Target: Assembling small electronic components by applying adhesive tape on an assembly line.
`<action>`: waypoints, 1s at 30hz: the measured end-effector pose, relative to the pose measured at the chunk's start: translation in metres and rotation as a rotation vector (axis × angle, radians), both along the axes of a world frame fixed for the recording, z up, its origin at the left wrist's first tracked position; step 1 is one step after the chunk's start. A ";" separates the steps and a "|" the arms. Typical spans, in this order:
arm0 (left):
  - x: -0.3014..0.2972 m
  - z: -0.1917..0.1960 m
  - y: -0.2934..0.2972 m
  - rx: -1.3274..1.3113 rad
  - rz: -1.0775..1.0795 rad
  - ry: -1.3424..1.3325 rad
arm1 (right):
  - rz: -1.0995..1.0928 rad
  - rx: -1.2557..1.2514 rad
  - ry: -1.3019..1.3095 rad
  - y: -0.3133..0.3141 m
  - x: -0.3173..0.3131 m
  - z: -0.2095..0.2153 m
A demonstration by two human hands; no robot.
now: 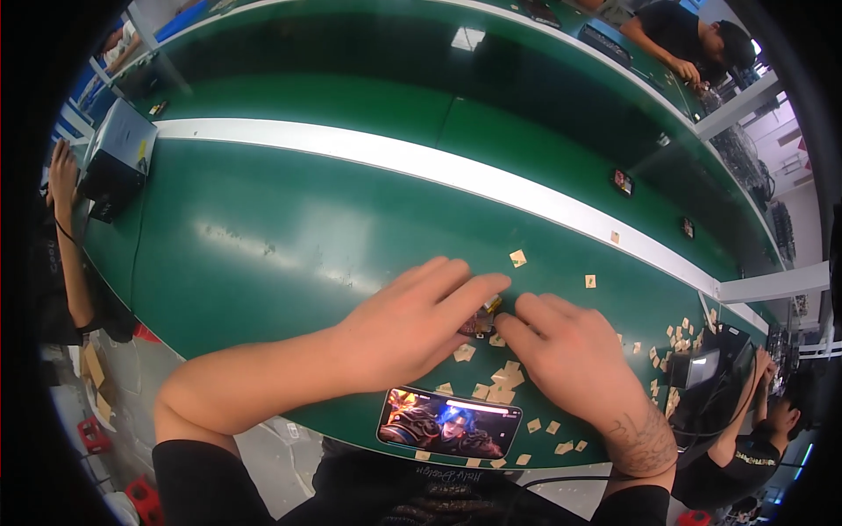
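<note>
Between my hands, just above the green tabletop, is a small electronic part (481, 323) with a dark body and a yellow and silver edge. My left hand (421, 311) is closed around its left side, the index finger stretched over the top. My right hand (561, 342) has its fingers bent and pinched at the part's right edge, and the fingertips hide some of it. Small beige paper-like squares (504, 379) lie in a loose heap just below the hands. Nearer to me, a phone (450, 424) lies flat with a colourful animated picture on its screen.
More beige squares (590, 281) are scattered to the right. A dark device with a small screen (693, 369) stands at the right edge, and a grey box (120, 151) at the far left. A white rail (351, 145) crosses behind. Co-workers sit left, right and across.
</note>
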State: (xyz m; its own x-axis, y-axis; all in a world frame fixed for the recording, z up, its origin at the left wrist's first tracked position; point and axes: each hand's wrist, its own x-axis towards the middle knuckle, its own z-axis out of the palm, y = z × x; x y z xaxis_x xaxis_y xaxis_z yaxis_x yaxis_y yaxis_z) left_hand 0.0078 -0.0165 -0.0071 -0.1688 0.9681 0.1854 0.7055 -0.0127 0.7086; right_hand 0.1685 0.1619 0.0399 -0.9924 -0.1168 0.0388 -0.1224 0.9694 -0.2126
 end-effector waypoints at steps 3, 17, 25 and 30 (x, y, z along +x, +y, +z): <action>0.004 0.000 0.000 -0.014 0.022 -0.037 | 0.016 -0.011 0.009 0.005 0.000 -0.005; 0.002 -0.001 -0.001 -0.008 0.036 -0.069 | -0.046 -0.735 -0.036 0.045 -0.004 -0.017; -0.002 -0.001 -0.001 -0.050 -0.015 -0.114 | -0.095 -0.289 -0.197 0.051 -0.001 -0.007; -0.001 -0.003 0.003 0.015 -0.032 -0.076 | -0.148 -0.301 -0.079 0.041 -0.005 -0.012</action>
